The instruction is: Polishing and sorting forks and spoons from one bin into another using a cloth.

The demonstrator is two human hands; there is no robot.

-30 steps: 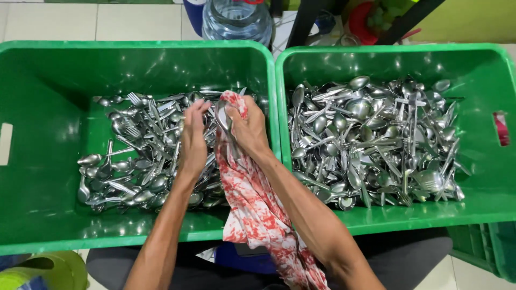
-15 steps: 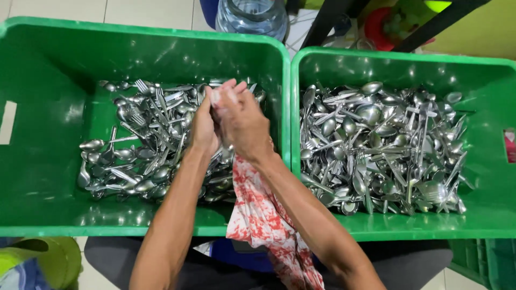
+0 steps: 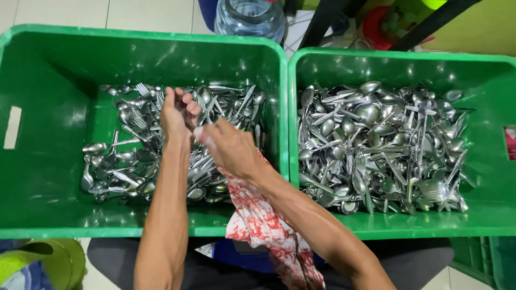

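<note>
The fingers [image 3: 185, 102] of the left hand [image 3: 176, 115] curl loosely upward over the cutlery; whether they pinch a piece of it cannot be told, since the hand's back faces the camera. Just beside it, the right hand [image 3: 228, 147] is closed around the upper end of a red-and-white patterned cloth [image 3: 263, 231], its fingertips blurred and hidden under the knuckles, so any spoon inside the cloth cannot be made out. The cloth hangs down from that hand, over the near rim of the left green crate [image 3: 48, 215], and is cut off at the bottom edge. Both hands hover over the pile of spoons and forks [image 3: 123, 156] in that crate. Touching it on the right stands a second green crate [image 3: 484, 107], holding a denser heap of cutlery [image 3: 381, 145]. Behind the crates, a clear water bottle [image 3: 250, 19] is cropped by the top edge.
</note>
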